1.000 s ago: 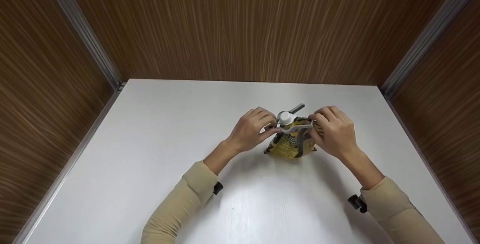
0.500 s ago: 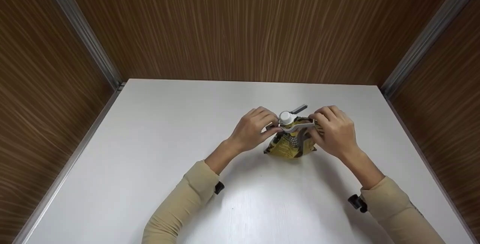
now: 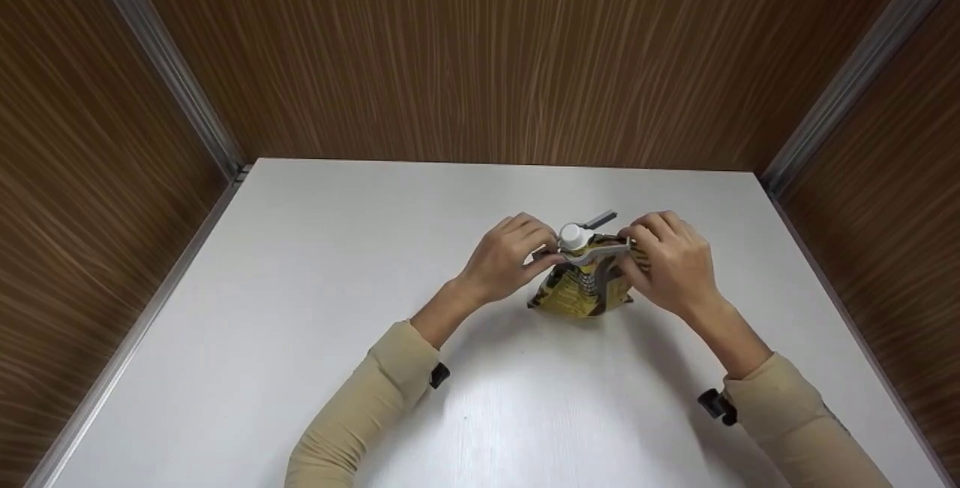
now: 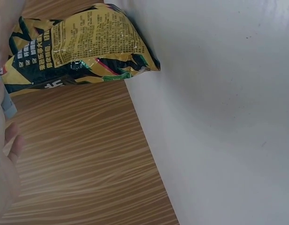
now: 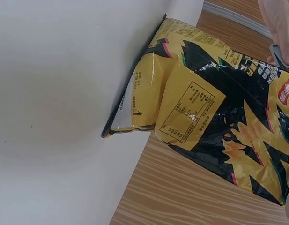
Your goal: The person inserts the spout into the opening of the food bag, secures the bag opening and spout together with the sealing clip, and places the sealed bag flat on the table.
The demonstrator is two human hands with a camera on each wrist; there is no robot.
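Note:
A yellow and black snack bag [image 3: 581,294] stands upright on the white table [image 3: 375,263], a little right of the middle. A grey sealing clip [image 3: 592,252] with a white round knob [image 3: 571,235] lies across the bag's top. My left hand [image 3: 541,252] pinches the clip's left end with curled fingers. My right hand [image 3: 628,248] pinches its right end against the bag's top. The left wrist view shows the bag [image 4: 78,44] and a bit of the clip [image 4: 6,101] by my fingers [image 4: 6,154]. The right wrist view shows the bag's back [image 5: 214,122] and a fingertip [image 5: 277,23].
Wood-grain walls [image 3: 480,53] close in the table at the back and on both sides, with metal strips [image 3: 165,68] in the corners. Beige sleeves [image 3: 360,405] cover both forearms.
Both hands keep their hold on the clip. The clip's far grey arm has shifted slightly to the right; the bag stays where it was.

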